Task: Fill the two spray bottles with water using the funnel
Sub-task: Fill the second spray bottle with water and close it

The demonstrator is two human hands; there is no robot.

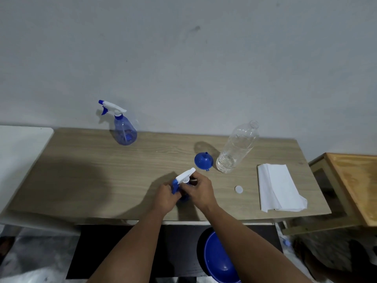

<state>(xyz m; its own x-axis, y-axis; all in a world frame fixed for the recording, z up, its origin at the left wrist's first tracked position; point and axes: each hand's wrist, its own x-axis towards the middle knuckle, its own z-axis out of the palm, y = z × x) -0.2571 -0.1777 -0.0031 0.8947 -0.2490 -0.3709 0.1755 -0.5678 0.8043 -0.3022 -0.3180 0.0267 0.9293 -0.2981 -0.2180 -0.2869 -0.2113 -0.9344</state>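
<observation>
Both hands (184, 190) around near spray bottle (182, 180)

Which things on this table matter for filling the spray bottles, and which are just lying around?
Needed:
blue spray bottle held by both hands
blue spray bottle by the wall
small blue funnel
clear plastic water bottle

Lying about:
folded white tissue
small white cap

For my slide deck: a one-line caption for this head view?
Both hands, left and right, grip a blue spray bottle's white trigger head; blue plastic funnel waits beside.
</observation>
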